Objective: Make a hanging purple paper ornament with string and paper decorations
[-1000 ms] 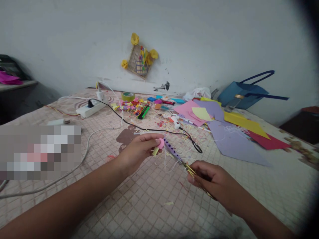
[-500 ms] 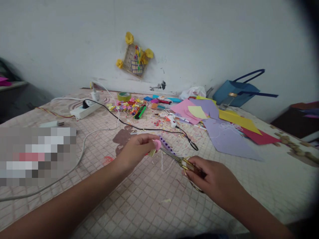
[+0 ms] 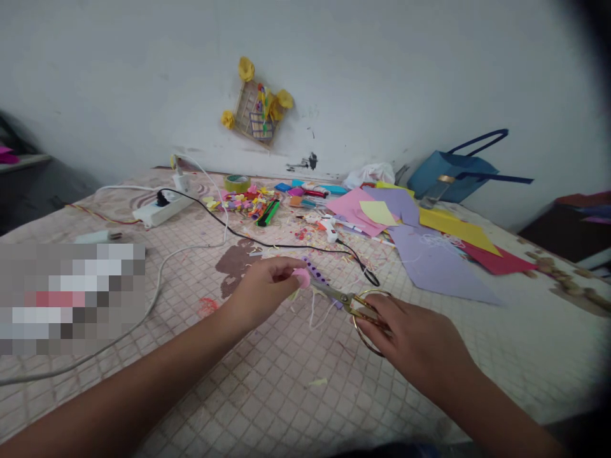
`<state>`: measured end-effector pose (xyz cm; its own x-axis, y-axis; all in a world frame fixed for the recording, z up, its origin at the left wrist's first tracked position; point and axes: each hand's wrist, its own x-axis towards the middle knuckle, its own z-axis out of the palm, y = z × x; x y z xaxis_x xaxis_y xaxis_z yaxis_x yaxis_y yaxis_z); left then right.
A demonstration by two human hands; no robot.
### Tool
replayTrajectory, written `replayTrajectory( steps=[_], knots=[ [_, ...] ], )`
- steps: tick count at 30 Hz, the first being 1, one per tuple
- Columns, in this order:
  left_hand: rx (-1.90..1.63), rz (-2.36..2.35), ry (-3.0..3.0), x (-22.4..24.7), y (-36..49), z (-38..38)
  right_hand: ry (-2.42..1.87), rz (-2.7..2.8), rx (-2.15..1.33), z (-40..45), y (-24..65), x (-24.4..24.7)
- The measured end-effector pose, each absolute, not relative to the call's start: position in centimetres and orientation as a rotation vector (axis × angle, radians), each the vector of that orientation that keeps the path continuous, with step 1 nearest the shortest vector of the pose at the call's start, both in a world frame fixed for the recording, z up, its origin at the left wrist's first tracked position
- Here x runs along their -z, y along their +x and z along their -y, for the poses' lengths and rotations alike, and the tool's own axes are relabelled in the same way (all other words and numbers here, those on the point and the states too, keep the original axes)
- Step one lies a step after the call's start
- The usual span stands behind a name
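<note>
My left hand (image 3: 267, 286) pinches a small piece of pink paper (image 3: 302, 278) between thumb and fingers. My right hand (image 3: 415, 337) grips a pair of scissors (image 3: 351, 300) by the gold handles, its metal blades pointing left at the pink paper. The blade tips are at the paper's edge; whether they touch it I cannot make out. Just behind the blades lies a purple strip with dark spots (image 3: 315, 272). White string (image 3: 312, 312) loops on the cloth beneath the scissors.
A hot glue gun (image 3: 330, 230) with a black cord lies beyond my hands. Coloured paper sheets (image 3: 439, 267) spread to the right, near a blue bag (image 3: 453, 175). Small paper cut-outs (image 3: 243, 202), green tape (image 3: 237, 184) and a power strip (image 3: 162, 210) are at the back left.
My right hand has turned slightly, and the scissor handles have shifted, with one gold loop now showing above the fingers. The left hand still pinches the pink paper, nearly in place.
</note>
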<state>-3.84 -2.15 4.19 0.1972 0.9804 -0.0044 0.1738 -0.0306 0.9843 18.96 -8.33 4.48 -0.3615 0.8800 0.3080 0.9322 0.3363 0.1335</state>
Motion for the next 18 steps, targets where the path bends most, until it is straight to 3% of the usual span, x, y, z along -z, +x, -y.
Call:
replayTrajectory(
  steps=[18],
  knots=[
    [-0.929, -1.071, 1.528, -3.6, -3.7, 2.6, -1.430, 2.408, 0.761, 8.0, 18.7, -3.0]
  ],
)
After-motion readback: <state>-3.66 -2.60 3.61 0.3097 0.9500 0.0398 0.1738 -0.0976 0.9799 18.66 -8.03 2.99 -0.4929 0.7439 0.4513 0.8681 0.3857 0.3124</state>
